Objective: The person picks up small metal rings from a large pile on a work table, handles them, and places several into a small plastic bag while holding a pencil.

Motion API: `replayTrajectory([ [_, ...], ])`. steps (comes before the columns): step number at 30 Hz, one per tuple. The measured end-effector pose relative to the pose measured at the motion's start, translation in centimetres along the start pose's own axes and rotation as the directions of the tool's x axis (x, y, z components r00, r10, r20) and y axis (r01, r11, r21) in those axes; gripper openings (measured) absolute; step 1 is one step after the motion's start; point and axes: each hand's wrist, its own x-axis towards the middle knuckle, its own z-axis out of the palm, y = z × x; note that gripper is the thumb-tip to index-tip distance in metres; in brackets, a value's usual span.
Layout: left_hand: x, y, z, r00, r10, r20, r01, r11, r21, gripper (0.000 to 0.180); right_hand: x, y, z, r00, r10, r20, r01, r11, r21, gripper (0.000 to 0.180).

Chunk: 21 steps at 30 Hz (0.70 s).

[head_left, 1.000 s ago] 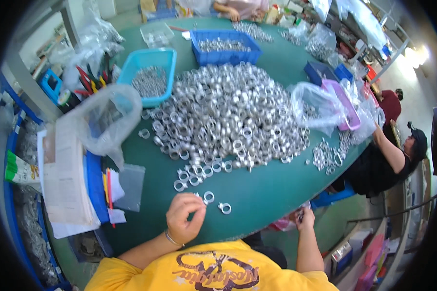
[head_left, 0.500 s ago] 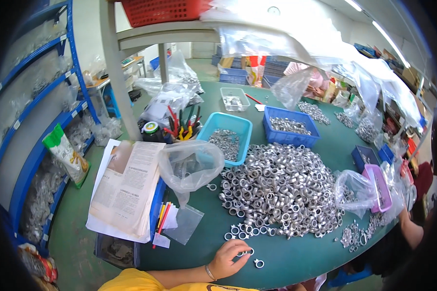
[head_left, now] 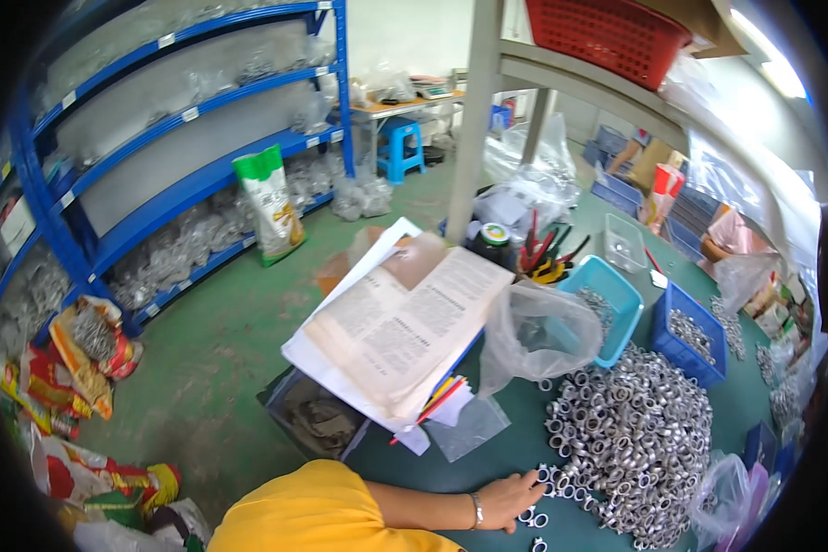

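My left hand point(head_left: 509, 502) reaches over the green table from the lower edge, a bracelet at its wrist. Its fingers stretch forward with the thumb apart, and the fingertips touch or nearly touch small silver metal rings point(head_left: 561, 480) at the near left edge of a large pile. I see nothing gripped in it, though the underside of the fingers is hidden. A few loose rings point(head_left: 538, 520) lie beside the hand. The big pile of metal rings point(head_left: 630, 432) spreads just to the right. My right hand is out of view.
Beyond the pile stand a turquoise basin point(head_left: 624, 285) and a blue bin point(head_left: 708, 368), both with metal parts. A clear plastic bag point(head_left: 515, 345), stacked papers point(head_left: 414, 317) and pliers point(head_left: 557, 258) lie left of them. Blue shelving point(head_left: 193, 112) lines the left wall.
The view has swung left, so the table sits further right. My left hand has gone from pinching a ring to stretched fingers at the pile's edge.
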Motion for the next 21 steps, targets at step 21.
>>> replayTrajectory([
  [21,0.2,1.1,1.1,0.939,0.107,-0.327,-0.258,0.849,-0.461,0.029,-14.0,-20.1,13.7,0.015,-0.810,0.586,0.412,0.539,0.735,0.017],
])
